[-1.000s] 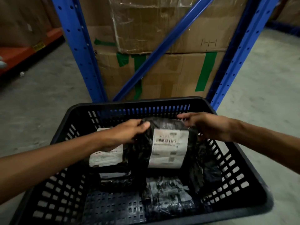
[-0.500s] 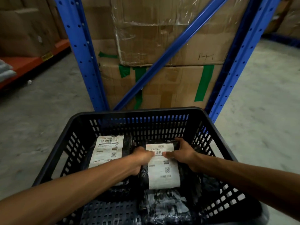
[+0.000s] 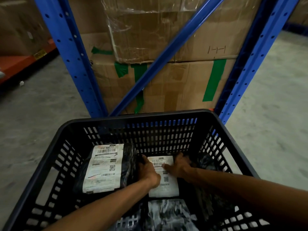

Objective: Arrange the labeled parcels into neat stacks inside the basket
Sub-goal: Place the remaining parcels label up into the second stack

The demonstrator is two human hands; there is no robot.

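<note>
**Warehouse aisle, one basket, a parcel being pressed into its row**

Concrete floor and blue racking frame a black slotted basket set just in front of the rack. Inside it, both hands rest on a dark poly-wrapped parcel with a white label lying flat on the basket bottom, toward the far wall. The left hand curls over the parcel's left edge, the right hand lies spread on its upper right corner, thumb across the label — neither is lifting; they look to be squaring the parcel down, label up, so that it sits level and readable.

Just beside it on the left lies a second parcel, also label up and parallel, which suggests side-by-side stacks are being built. More dark plastic-wrapped parcels sit loose at the right and at the near edge; these seem yet to be sorted.

Both labels read "310-BAL17" above a barcode, with smaller print and QR codes too fine to make out. Behind the rack, stacked cardboard cartons patched with green tape carry a pen mark resembling "H-H" — part of them is wrapped in clear film
</note>
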